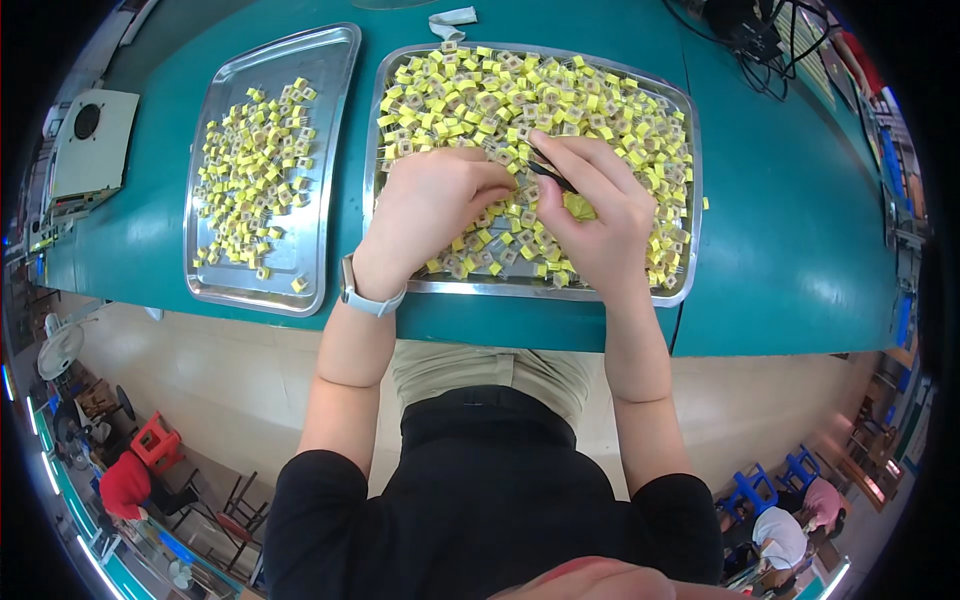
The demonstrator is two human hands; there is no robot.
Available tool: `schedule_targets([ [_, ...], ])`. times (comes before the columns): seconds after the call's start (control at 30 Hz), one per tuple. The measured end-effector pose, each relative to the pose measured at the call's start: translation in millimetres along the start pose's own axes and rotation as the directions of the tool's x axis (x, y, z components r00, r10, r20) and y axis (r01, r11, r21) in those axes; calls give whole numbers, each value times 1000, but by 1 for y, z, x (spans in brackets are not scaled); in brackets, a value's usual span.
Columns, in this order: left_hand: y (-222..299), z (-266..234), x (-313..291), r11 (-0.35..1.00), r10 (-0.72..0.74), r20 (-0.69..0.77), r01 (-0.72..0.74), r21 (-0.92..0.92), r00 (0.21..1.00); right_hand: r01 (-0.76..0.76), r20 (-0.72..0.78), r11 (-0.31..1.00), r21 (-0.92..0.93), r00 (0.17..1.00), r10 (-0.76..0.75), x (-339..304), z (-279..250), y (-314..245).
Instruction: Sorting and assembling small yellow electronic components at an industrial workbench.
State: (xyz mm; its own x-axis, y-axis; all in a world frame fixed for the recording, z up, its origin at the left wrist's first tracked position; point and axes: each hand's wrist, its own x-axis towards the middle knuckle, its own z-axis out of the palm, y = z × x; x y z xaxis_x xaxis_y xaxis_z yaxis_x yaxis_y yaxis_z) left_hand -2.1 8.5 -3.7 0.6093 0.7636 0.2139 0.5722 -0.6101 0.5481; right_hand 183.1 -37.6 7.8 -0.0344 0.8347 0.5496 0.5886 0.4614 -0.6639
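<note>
Both hands are over a large metal tray (540, 292) heaped with small yellow-taped electronic parts (470, 105), which look like little coils or transformers with thin pins. In my right hand (605, 215) is a pair of black tweezers (552, 176), gripped between thumb and fingers, with its tips pointing toward my left hand. My left hand (430, 205), a pale-banded watch (372, 298) on its wrist, has thumb and fingertips pinched together just left of the tweezers. What those fingertips hold, if anything, is too small and hidden to make out.
On the left lies a second metal tray (325, 200) with a smaller pile of the same parts. A white box with a round vent (95, 130) stands at the far left of the green table (790, 240). Black cables (765, 60) lie at the back right, a crumpled white piece (453, 20) behind the large tray.
</note>
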Motion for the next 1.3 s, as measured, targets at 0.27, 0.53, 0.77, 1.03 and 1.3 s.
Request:
schedule_targets([
  [0.27,3,-4,3,989,12,72,-22,147,997,-24,13,1000,-5,1000,24,-1,-1,-1],
  [0.53,-6,3,6,984,-47,-113,65,165,993,-12,10,1000,-9,1000,12,0,-1,-2],
  [0.77,0,12,7,975,-51,-89,69,210,995,-13,1,1000,-2,1000,13,0,-1,-3],
  [1.03,0,12,6,975,-41,-94,60,214,995,-14,0,1000,-6,1000,14,0,-1,-3],
  [1.3,6,6,6,971,-108,-189,144,191,976,-18,4,1000,-9,1000,18,0,-1,-2],
])
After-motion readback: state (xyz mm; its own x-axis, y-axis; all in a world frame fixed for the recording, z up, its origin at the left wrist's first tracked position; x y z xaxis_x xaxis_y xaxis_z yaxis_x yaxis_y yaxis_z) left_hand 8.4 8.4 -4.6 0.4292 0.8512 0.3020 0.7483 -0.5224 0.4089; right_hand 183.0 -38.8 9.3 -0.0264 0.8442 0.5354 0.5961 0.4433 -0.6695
